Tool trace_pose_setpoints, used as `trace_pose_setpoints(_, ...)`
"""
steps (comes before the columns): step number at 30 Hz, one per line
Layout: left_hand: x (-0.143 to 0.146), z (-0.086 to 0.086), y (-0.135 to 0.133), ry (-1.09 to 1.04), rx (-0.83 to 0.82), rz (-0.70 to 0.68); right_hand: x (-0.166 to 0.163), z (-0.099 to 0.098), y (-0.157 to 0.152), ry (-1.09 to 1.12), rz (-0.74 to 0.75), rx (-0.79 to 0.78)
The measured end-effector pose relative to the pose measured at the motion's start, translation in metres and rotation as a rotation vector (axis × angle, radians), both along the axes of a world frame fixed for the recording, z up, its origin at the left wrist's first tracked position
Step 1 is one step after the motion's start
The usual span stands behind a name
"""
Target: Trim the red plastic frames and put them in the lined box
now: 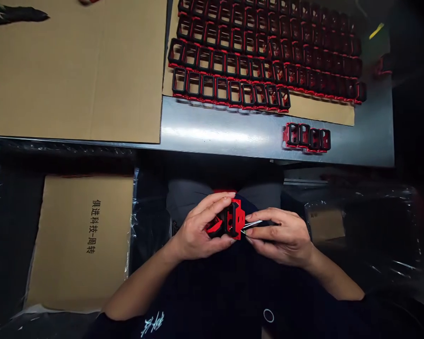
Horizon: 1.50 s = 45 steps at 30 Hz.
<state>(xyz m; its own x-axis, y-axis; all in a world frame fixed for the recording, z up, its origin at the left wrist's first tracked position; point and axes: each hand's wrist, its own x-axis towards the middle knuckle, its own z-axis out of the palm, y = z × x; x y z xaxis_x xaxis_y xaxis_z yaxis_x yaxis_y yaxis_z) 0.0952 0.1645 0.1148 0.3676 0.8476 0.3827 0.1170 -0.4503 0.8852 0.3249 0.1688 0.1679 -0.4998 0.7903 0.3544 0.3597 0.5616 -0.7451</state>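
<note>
Above my lap, my left hand [201,228] is closed around a red-and-black frame part [238,219], with its fingers along the top and the thumb below. The part's flat red face points to the right. My right hand [282,235] pinches slim metal tweezers [253,224] beside that red face. Their tips are partly hidden by the fingers, and I cannot tell exactly what they touch. A short row of similar red-and-black frames [305,135] stands near the table's front edge.
Several rows of red-and-black frames [233,66] stand on cardboard on the metal table [205,127]. At left lie a large cardboard sheet [74,75] and dark-jawed pliers [24,14]. Plastic-lined bins with cardboard [67,235] flank my lap.
</note>
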Motion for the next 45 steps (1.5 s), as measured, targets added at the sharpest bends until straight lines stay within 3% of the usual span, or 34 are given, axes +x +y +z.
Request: trace_pose_setpoints(45,-0.003,-0.002,-0.008,0.049,-0.053,0.082,-0.003,0.012,0.001,-0.185,0.089,0.078)
